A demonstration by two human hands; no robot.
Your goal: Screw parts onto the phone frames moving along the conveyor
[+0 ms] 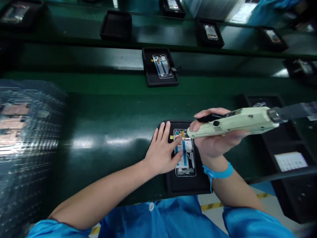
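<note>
An opened phone (189, 170) with blue strips lies in a black tray (183, 185) at the bench's near edge. My right hand (213, 138) is wrapped round a pale green electric screwdriver (237, 122). The tool is tilted, its tip down at the upper part of the phone. My left hand (160, 150) lies with fingers spread over the tray's left side. Its index finger and thumb reach onto the phone, the index finger close to the screwdriver tip. Whatever sits right under the tip is hidden.
Stacked clear plastic trays (29, 138) stand at the left. Ahead, another black tray (160, 81) holds a second opened phone (162, 67). More black trays sit along the far lines, one being an empty tray (116, 24). A compartmented dark box (287, 142) is at the right.
</note>
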